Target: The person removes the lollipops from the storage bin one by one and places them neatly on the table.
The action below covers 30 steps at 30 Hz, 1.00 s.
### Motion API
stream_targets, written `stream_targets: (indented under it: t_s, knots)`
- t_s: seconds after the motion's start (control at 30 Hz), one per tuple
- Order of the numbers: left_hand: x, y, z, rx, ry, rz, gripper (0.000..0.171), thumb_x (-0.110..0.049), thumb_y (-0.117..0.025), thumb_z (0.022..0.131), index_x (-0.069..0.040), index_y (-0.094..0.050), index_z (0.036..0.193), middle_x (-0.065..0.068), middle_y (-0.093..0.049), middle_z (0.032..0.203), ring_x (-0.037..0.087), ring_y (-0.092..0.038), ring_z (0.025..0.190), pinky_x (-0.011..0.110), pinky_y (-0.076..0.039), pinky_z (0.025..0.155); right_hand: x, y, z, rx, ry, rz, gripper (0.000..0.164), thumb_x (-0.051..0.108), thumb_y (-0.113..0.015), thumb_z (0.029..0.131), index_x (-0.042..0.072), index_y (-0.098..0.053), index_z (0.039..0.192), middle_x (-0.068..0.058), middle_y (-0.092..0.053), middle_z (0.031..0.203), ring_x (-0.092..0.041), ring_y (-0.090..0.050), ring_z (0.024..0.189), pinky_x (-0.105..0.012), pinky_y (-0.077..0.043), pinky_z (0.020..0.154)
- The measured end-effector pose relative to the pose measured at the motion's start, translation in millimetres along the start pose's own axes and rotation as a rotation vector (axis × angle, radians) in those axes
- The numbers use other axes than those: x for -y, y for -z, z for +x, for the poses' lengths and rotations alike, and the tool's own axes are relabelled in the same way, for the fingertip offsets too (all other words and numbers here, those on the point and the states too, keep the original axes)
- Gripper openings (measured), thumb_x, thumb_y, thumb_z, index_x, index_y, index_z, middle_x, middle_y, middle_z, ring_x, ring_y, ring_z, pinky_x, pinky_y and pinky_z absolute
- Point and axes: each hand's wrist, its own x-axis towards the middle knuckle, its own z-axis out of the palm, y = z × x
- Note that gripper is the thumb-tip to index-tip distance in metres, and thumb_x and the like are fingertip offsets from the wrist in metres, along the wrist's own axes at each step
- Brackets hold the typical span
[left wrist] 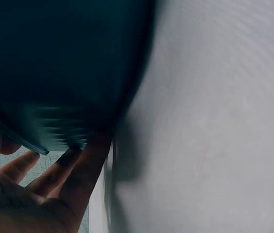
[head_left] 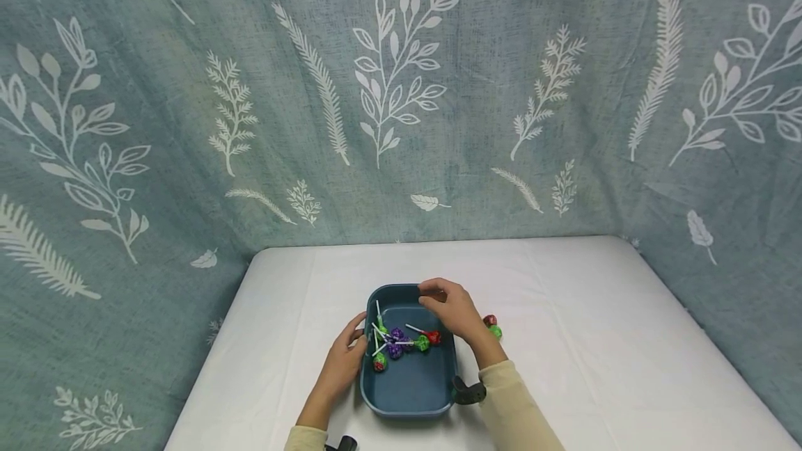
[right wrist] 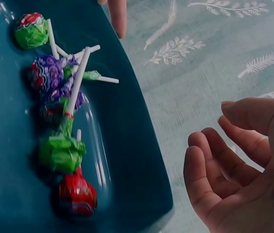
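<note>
A dark blue rectangular tray [head_left: 410,395] holds several wrapped lollipops: a red one [right wrist: 78,195], green ones such as this lollipop [right wrist: 61,154], and purple ones like this lollipop [right wrist: 47,74]. Their white sticks cross each other. My left hand [head_left: 343,359] rests at the tray's left side. Its fairly straight fingers [left wrist: 81,177] touch the outer wall in the left wrist view. Over the tray's far right corner is my right hand [head_left: 454,307], fingers loosely bent and thumb apart. Nothing lies between them in the right wrist view [right wrist: 244,165].
Right of the tray, partly behind my right wrist, a red lollipop [head_left: 490,320] and a green lollipop [head_left: 496,332] lie on the white tablecloth [head_left: 601,367]. A leaf-patterned curtain [head_left: 401,214] hangs along the table's back and sides.
</note>
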Motion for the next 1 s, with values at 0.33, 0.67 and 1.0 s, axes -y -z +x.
stream_targets:
  t_s: [0.33, 0.67, 1.0]
  knots:
    - [1.0, 1.1, 1.0, -0.001, -0.001, 0.024, 0.052, -0.011, -0.048, 0.101, -0.009, -0.043, 0.153, 0.026, -0.061, 0.131, 0.034, -0.068, 0.107, 0.051, -0.051, 0.092, 2.8, -17.2, 11.8, 0.073, -0.005, -0.057, 0.025, 0.013, -0.067, 0.097, 0.004, -0.069, 0.120, -0.011, -0.071, 0.115, -0.028, -0.067, 0.106, -0.049, -0.052, 0.091]
    - [1.7, -0.4, 2.5, 0.001, -0.009, 0.026, 0.052, -0.012, -0.048, 0.101, -0.009, -0.044, 0.153, 0.026, -0.060, 0.132, 0.034, -0.067, 0.108, 0.052, -0.050, 0.094, 4.0, -31.5, 23.6, 0.141, -0.017, -0.150, 0.026, 0.009, -0.070, 0.093, 0.000, -0.070, 0.117, -0.009, -0.072, 0.108, -0.029, -0.067, 0.103, -0.047, -0.052, 0.090]
    - [2.7, -1.0, 1.1, 0.009, 0.004, 0.001, 0.052, -0.011, -0.047, 0.102, -0.007, -0.041, 0.154, 0.029, -0.058, 0.136, 0.039, -0.065, 0.113, 0.054, -0.049, 0.096, -7.0, -48.9, 23.8, 0.253, -0.051, -0.241, 0.026, 0.005, -0.073, 0.089, 0.002, -0.072, 0.114, -0.011, -0.071, 0.107, -0.029, -0.067, 0.102, -0.046, -0.053, 0.087]
